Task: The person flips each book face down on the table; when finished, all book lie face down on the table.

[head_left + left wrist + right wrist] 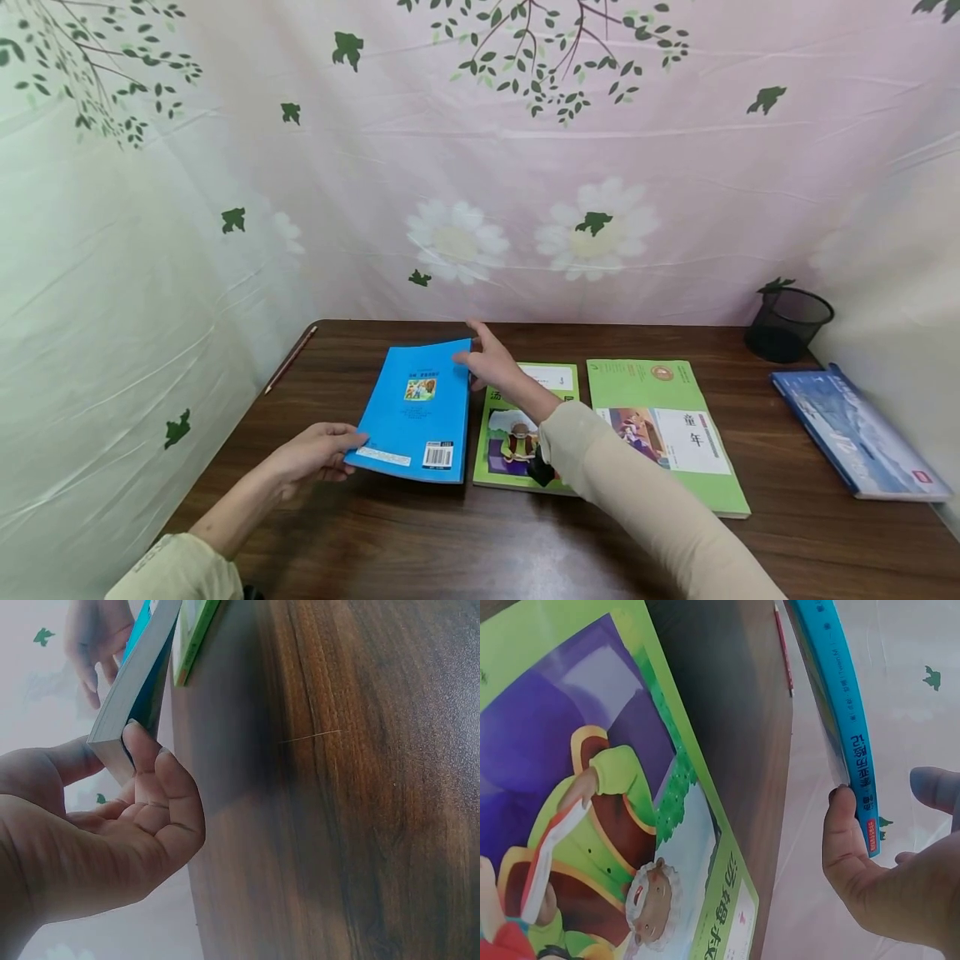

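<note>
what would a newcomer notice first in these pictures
Probably the bright blue rectangular book, held up by the left hand at its near left corner and the right hand at its far right one. Next, likely the larger light green rectangular book, lying farther right on the brown wooden table, and the round black mesh cup at the far right.

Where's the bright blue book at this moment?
In the head view, the bright blue book is just left of the lime-green book, held above the table between the left hand and right hand.
</note>
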Demonstrator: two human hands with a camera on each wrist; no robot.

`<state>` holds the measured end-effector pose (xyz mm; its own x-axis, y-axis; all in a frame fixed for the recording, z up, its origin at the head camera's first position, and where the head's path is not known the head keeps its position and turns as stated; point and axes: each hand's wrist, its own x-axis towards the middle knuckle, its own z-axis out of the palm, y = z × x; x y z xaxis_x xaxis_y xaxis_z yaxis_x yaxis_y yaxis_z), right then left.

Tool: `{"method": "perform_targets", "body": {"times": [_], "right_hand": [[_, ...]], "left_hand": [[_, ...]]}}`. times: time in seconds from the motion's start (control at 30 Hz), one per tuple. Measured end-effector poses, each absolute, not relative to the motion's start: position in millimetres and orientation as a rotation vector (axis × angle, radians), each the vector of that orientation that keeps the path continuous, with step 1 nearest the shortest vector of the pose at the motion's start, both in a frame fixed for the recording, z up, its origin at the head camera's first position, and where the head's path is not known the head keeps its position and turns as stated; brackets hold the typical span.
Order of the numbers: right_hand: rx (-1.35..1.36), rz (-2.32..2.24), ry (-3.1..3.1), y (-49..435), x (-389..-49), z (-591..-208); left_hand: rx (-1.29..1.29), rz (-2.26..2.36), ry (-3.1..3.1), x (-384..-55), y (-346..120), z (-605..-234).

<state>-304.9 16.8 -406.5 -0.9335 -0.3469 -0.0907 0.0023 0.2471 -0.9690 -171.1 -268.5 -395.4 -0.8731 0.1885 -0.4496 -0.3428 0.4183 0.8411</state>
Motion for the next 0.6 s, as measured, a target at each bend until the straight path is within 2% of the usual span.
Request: {"method": "perform_targets", "body": {"times": [0.6], "right_hand": [[-0.328, -1.672, 2.190, 20, -318, -417]], "left_hand": [[-0.239, 1.459, 2.298, -175, -263, -405]]}}
